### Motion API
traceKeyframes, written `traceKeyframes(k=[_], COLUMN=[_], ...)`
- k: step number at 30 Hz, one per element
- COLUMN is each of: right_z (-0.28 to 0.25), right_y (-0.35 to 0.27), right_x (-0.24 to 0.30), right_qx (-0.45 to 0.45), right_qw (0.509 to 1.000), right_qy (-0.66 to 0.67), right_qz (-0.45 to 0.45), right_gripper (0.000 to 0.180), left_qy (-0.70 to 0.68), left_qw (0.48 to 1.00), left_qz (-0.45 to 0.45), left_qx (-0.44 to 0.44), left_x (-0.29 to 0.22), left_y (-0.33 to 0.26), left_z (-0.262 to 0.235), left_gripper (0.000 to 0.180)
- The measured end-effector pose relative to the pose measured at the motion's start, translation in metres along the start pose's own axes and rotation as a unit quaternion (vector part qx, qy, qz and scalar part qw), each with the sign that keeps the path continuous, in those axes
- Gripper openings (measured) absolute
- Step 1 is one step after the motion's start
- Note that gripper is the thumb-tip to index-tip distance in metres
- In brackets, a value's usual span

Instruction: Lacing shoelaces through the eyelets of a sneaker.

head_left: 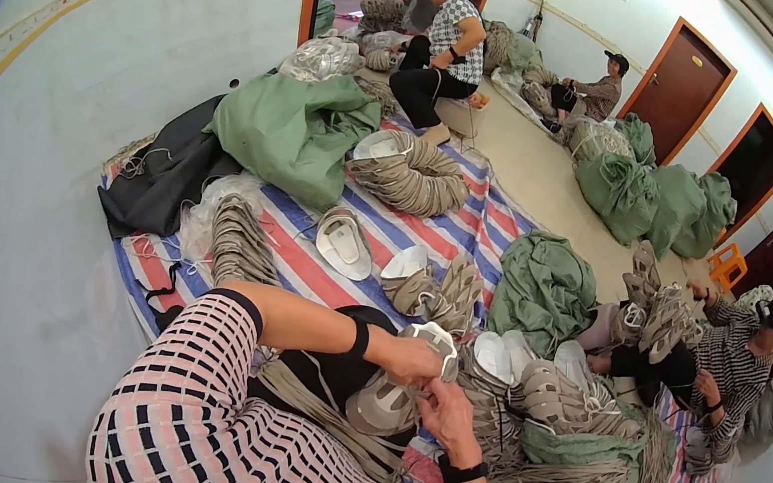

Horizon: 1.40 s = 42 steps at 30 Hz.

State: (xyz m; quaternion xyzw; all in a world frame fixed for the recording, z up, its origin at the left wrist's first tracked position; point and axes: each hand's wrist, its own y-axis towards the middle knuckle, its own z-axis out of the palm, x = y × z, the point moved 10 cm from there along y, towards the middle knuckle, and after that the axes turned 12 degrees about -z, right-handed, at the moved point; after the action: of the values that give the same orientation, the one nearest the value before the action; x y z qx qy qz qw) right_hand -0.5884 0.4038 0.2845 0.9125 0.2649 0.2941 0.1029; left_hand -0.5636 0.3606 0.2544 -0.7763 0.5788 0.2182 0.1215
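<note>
Shoe stacks [548, 396] beside the hands [451, 416]

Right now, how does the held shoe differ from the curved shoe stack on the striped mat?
The shoe is one piece; the curved stack is many nested together. The left hand and right hand touch the shoe; the stack lies on the striped mat. Both show beige and white.

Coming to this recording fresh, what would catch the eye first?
The red, white and blue striped sheet stretching across the middle dominates. A bulky green sack lies toward its far left. In front, the left hand and right hand meet at a taupe shoe upper.
</note>
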Motion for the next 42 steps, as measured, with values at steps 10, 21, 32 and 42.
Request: traceKeyframes(k=[10, 21, 32, 42], right_z=[0.006, 0.018, 0.002, 0.042], right_y=[0.009, 0.001, -0.005, -0.027], right_x=[-0.026, -0.041, -0.009, -0.050], right_qx=[-0.002, 0.005, -0.083, -0.168], right_qw=[0.997, 0.980, 0.992, 0.834], right_qy=[0.079, 0.189, 0.088, 0.474], right_qz=[-0.014, 0.056, 0.020, 0.227], right_gripper=[0.012, 0.018, 0.027, 0.012], left_qy=[0.388, 0.266, -0.051, 0.127], left_qw=[0.798, 0.530, 0.965, 0.992], left_qz=[-0.278, -0.617, -0.157, 0.006], left_qx=[-0.368, -0.516, -0.206, -0.011], left_x=[0.175, 0.332, 0.067, -0.009], left_y=[-0.146, -0.510, -0.096, -0.034], left_z=[-0.356, -0.494, -0.106, -0.033], left_gripper=[0.030, 0.024, 0.032, 0.020])
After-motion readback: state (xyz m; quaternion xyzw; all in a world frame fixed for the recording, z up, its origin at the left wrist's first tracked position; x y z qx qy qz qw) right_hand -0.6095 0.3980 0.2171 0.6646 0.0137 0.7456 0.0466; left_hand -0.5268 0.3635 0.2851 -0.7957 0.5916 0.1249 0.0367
